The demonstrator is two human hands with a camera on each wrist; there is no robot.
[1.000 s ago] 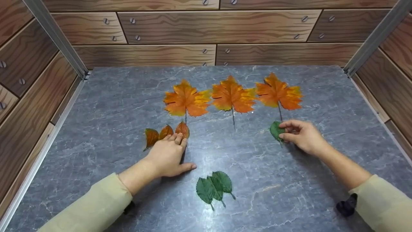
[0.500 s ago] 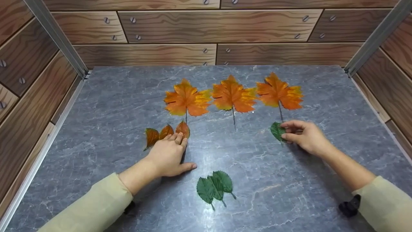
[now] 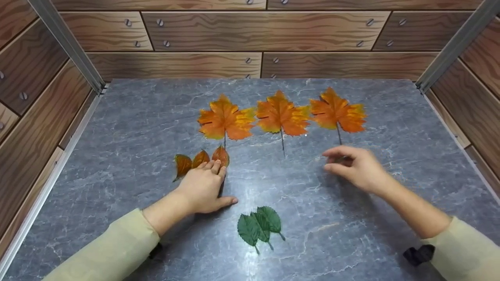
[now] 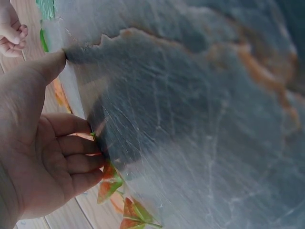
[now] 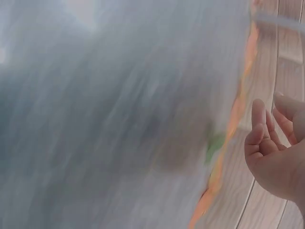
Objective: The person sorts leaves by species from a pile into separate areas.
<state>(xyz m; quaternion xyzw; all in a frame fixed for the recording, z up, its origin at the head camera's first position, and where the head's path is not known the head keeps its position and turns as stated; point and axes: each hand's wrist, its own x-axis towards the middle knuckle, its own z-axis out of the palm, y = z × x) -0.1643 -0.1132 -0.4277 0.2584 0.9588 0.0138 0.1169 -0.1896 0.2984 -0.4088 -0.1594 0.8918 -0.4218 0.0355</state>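
Observation:
My left hand [image 3: 203,187] lies flat with its fingertips on the rightmost of three small orange-brown leaves [image 3: 222,154]; the other two overlap to its left. In the left wrist view its fingers are relaxed against the tabletop. My right hand [image 3: 359,168] hovers over the table below the right maple leaf [image 3: 336,111], thumb and fingers loosely bent and apart, holding nothing. A green leaf [image 5: 215,147] lies on the table in the right wrist view, away from that hand; the hand hides it in the head view. Three overlapping green leaves [image 3: 262,226] rest nearer the front.
Two more orange maple leaves, the left one [image 3: 225,119] and the middle one [image 3: 281,115], lie in a row with the right one, stems toward me. The grey marbled tabletop [image 3: 148,105] is bounded by wood-patterned walls [image 3: 265,31] and metal corner posts [image 3: 66,43].
My right hand has let go of the green leaf and shifted left and up over it, covering it in the head view. My left hand has stayed in place.

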